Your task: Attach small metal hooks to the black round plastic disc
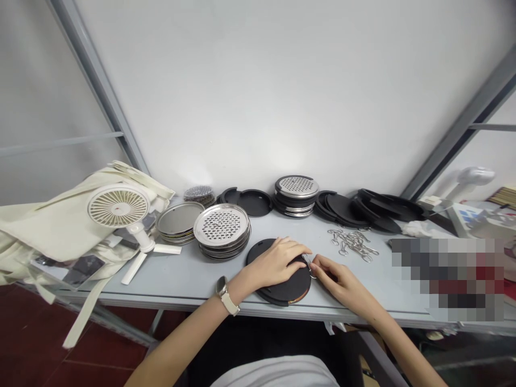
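Note:
My left hand lies on top of a black round disc near the table's front edge, fingers curled down and pressing on it. My right hand is at the disc's right rim, fingers pinched on a small metal clip that touches the disc's edge. A watch with a pale strap is on my left wrist. A pile of loose metal clips lies just behind my right hand.
Stacks of perforated metal discs and plain metal discs stand behind. Black discs line the wall. A white hand fan rests on a cream cloth bag at left. The grey table edge runs in front.

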Tool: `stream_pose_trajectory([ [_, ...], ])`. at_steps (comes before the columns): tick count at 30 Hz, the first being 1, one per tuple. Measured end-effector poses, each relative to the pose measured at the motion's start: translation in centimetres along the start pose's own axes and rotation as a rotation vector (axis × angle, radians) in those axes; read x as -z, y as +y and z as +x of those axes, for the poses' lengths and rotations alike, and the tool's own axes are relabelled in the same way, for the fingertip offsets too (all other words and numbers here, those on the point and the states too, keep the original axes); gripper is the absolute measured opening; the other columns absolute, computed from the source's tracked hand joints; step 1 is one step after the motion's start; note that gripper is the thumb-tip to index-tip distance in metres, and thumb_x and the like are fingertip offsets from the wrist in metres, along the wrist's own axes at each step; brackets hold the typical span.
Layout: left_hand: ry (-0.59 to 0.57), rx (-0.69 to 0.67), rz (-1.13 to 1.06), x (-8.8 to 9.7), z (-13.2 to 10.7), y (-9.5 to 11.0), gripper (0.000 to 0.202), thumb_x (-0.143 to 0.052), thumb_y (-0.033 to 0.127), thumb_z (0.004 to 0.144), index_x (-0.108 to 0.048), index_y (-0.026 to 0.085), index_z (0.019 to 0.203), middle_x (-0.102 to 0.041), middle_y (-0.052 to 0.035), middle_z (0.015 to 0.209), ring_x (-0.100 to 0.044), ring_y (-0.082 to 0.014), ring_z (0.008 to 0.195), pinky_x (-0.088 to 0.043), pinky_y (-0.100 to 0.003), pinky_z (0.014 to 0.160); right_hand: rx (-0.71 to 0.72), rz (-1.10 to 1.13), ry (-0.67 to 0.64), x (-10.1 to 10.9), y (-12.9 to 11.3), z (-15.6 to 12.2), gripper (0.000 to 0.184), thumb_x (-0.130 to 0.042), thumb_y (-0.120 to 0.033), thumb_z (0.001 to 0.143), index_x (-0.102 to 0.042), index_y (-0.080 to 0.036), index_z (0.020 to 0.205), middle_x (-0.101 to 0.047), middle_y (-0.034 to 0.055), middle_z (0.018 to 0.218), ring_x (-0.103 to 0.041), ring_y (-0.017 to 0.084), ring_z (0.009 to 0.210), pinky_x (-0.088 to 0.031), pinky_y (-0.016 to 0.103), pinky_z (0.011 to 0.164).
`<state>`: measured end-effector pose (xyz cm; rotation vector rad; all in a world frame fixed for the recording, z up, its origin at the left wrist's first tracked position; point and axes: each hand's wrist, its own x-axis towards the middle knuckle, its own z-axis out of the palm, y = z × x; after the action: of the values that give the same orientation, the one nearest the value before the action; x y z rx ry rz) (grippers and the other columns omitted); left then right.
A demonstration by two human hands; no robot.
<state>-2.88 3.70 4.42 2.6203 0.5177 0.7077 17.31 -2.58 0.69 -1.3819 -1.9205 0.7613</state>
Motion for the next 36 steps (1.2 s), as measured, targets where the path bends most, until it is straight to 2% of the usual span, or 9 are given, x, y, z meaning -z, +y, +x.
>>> stream_pose_trajectory([
  [14, 0.046, -0.003, -0.009, -0.16, 0.12, -0.05, 0.021, -0.057, 0.017, 0.091, -0.057, 0.018, 0.112, -0.065, -0.0047, 0.109, -0.056, -0.0187, 0.107, -0.038, -0.033, 0.097, -0.014, -0.001, 0.018, 0.06, 0.07, -0.02, 0.035, -0.035, -0.045, 0.099, -0.044, -0.02, 0.076, -0.044, -0.0032, 0.067, -0.043, 0.014, 0.063, -0.036, 0.025, 0.062],
  [36, 0.01, 0.013, -0.007, 0.03, 0.14, 0.12, 0.02, -0.054, 0.018, 0.093, -0.057, 0.02, 0.113, -0.065, -0.0046, 0.111, -0.056, -0.0195, 0.109, -0.038, -0.035, 0.098, -0.008, 0.004, 0.008, 0.06, 0.0, -0.01, 0.034, -0.037, -0.044, 0.099, -0.046, -0.02, 0.076, -0.047, -0.0026, 0.068, -0.045, 0.014, 0.065, -0.037, 0.024, 0.062],
])
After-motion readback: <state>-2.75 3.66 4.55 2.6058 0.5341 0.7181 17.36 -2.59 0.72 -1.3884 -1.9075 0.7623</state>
